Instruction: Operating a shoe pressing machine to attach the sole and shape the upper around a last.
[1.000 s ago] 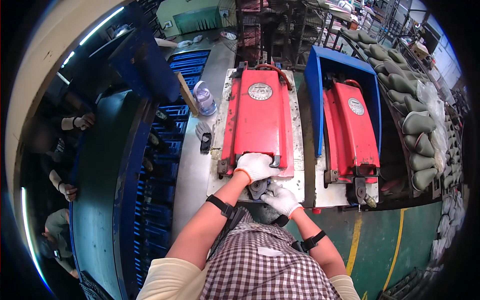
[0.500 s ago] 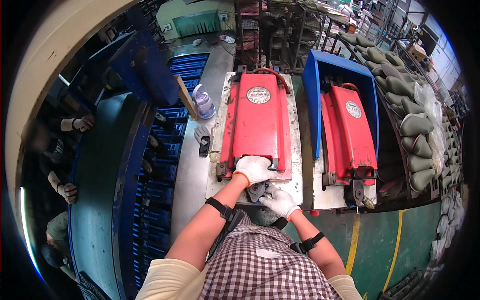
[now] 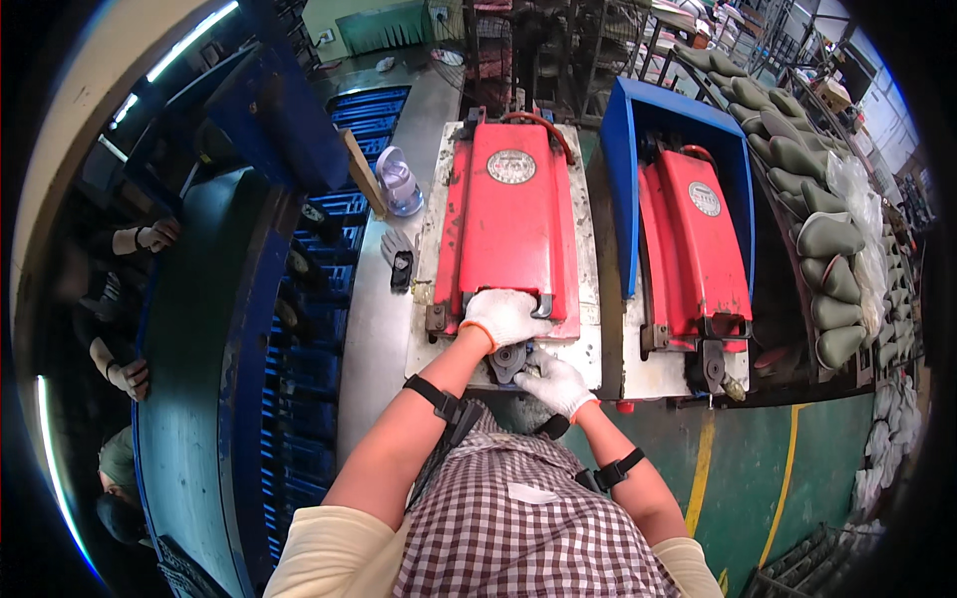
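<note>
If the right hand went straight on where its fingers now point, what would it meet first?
Probably the grey round fitting just left of the right hand, though depth is unclear.

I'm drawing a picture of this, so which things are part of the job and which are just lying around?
Seems part of the job:
red machine in front, with the left hand at its front handle
dark grey metal fitting, with the right hand close by

Probably just lying around:
see-through bottle
loose grey glove
</note>
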`<state>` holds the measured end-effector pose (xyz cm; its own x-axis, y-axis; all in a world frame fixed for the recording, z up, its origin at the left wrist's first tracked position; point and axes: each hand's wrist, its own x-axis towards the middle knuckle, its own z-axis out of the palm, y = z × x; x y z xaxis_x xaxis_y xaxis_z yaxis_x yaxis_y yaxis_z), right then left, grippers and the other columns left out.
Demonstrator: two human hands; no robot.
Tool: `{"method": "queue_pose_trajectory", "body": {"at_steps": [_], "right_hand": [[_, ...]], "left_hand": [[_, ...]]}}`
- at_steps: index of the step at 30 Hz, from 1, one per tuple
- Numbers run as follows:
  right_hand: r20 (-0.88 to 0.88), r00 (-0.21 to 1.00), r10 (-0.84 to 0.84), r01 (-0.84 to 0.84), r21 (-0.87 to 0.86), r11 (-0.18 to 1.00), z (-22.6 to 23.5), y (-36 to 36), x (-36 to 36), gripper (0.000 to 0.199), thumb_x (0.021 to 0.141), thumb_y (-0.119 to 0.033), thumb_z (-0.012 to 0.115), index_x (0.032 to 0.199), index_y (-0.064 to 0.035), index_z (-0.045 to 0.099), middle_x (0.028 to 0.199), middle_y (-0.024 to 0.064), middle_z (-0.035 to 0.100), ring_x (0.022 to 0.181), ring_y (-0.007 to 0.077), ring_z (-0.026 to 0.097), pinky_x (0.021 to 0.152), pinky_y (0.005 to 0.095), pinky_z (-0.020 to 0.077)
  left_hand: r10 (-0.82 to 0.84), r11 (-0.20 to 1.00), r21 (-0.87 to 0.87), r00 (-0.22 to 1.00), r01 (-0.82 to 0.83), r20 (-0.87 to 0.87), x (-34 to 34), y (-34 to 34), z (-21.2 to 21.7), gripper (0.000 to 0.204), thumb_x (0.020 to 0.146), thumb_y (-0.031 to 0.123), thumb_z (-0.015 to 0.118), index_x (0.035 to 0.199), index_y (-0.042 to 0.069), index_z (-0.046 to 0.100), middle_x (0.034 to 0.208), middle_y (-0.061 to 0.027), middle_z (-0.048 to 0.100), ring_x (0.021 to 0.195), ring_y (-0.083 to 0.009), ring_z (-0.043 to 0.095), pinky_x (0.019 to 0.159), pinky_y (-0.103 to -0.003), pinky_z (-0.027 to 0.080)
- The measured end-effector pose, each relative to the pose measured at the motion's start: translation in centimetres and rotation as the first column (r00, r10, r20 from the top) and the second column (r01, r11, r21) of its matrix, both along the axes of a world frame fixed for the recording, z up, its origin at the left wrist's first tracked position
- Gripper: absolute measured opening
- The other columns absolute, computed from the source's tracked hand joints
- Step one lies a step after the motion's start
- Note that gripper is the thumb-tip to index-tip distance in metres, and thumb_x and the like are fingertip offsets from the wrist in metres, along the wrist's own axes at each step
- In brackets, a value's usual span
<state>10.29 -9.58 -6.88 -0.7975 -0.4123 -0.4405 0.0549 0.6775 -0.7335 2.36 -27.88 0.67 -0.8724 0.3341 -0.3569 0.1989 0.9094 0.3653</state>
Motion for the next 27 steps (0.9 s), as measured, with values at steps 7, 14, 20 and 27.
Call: {"method": "queue_pose_trajectory", "body": {"at_steps": [7,14,20,27], "right_hand": [[0.369,0.917,-0.150,0.248,-0.234,0.940,-0.6,-0.3,-0.3,0.047,0.095,-0.038,0.073,0.126,-0.0037,0.064,0.084,0.0024,0.066,0.069,0.0105,0.059,0.059,0.0290,0.0499],[0.719,0.695,0.025,0.241,-0.266,0.933,-1.9,-4.1,3.8,0.076,0.097,-0.080,0.042,0.112,-0.0077,0.060,0.073,0.0052,0.065,0.062,0.0168,0.065,0.050,0.0280,0.0507],[0.674,0.729,0.118,0.033,-0.208,0.978,-2.7,-6.4,2.2,0.084,0.096,-0.080,0.041,0.104,-0.0026,0.071,0.073,0.0114,0.068,0.052,0.0189,0.059,0.048,0.0305,0.0464],[0.547,0.816,0.186,-0.037,-0.271,0.962,1.8,-2.6,1.2,0.059,0.103,-0.058,0.048,0.125,-0.0052,0.061,0.081,0.0092,0.069,0.058,0.0162,0.063,0.051,0.0282,0.0511]], "left_hand": [[0.001,1.000,-0.019,1.000,-0.001,-0.002,-0.8,0.1,-0.3,0.062,0.083,0.067,0.063,0.102,0.011,0.079,0.103,-0.0183,0.077,0.101,-0.0347,0.074,0.090,-0.047,0.057],[0.008,1.000,-0.024,1.000,-0.008,-0.017,-0.8,0.1,-0.1,0.058,0.084,0.061,0.061,0.103,0.010,0.081,0.103,-0.0196,0.077,0.098,-0.0350,0.075,0.089,-0.048,0.058],[0.007,0.999,0.046,0.987,0.001,-0.160,0.4,0.5,-0.3,0.046,0.087,0.053,0.064,0.096,0.010,0.076,0.095,-0.0181,0.076,0.094,-0.0351,0.074,0.084,-0.049,0.057],[-0.019,0.992,0.113,0.968,0.048,-0.250,0.2,-1.1,4.5,0.042,0.092,0.048,0.062,0.097,0.008,0.073,0.096,-0.0180,0.075,0.094,-0.0368,0.073,0.084,-0.050,0.056]]}}
